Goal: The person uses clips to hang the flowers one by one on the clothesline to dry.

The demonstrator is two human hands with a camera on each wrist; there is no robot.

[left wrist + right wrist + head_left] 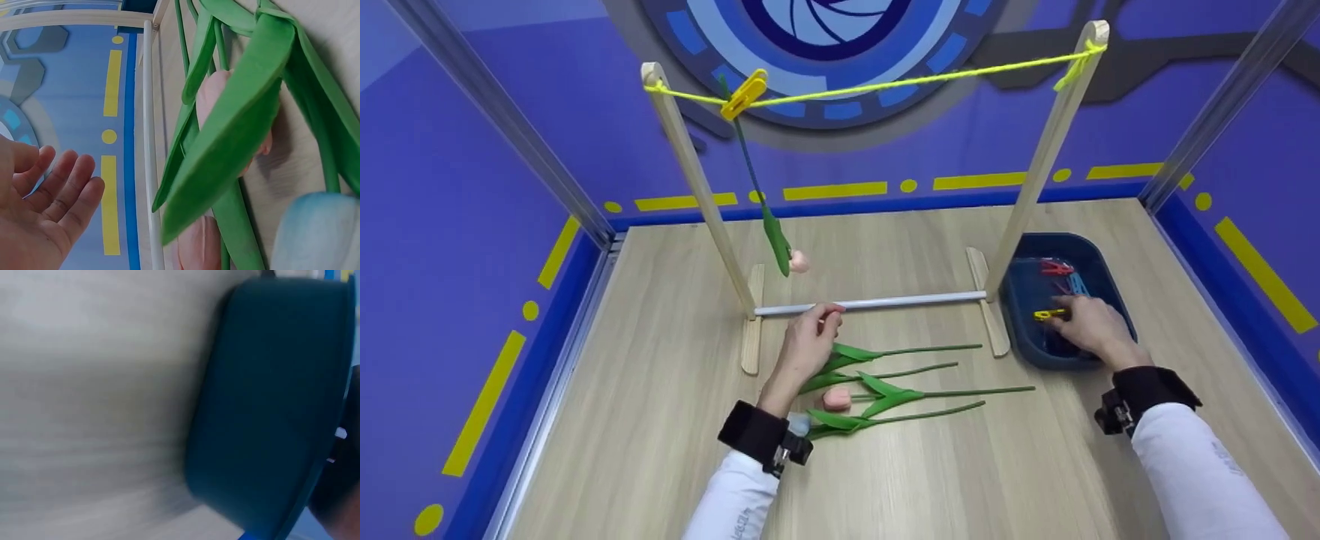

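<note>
In the head view my right hand (1093, 328) reaches into the dark blue bin (1119, 300). It pinches a yellow clothespin (1046, 315) at its fingertips; blur hides the exact grip. Red (1057, 268) and blue (1078, 283) clothespins lie beside it. My left hand (808, 346) hovers by the rack's white bar (915, 302), its fingers loosely bent and holding nothing. Below it several artificial tulips lie on the table, one with a pink bloom (837, 399) and one with a pale blue bloom (318, 236). The left wrist view shows their green leaves (236, 124) close up.
A wooden rack has two posts (690, 165) joined by a yellow string (915, 81). Another yellow clothespin (745, 94) holds a pink tulip (776, 240) upside down on the string. Blue-purple panels surround the wooden table (930, 480).
</note>
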